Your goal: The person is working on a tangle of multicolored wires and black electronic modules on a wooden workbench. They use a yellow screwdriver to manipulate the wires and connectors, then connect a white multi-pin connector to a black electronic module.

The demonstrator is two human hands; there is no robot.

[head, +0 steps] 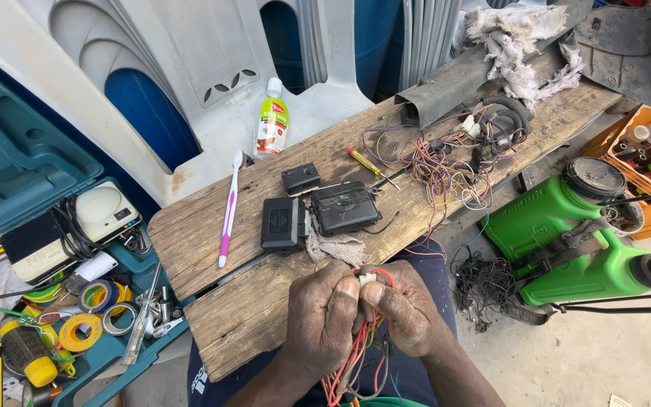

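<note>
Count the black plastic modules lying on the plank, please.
3: a small box farthest from the hands, a flat unit on the left, and a larger module right of it, on a rag. Wires could hide more.

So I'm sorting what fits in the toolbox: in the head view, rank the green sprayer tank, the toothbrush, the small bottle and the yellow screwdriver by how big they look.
1. Green sprayer tank, largest by far.
2. Toothbrush, long but thin.
3. Small bottle, shorter than the toothbrush but thicker; it lies farther from the camera, so this place is unsure.
4. Yellow screwdriver, smallest.

Bright, even daylight, soft shadows only, sharp focus throughout, with slight wide-angle bending toward the edges.
</note>
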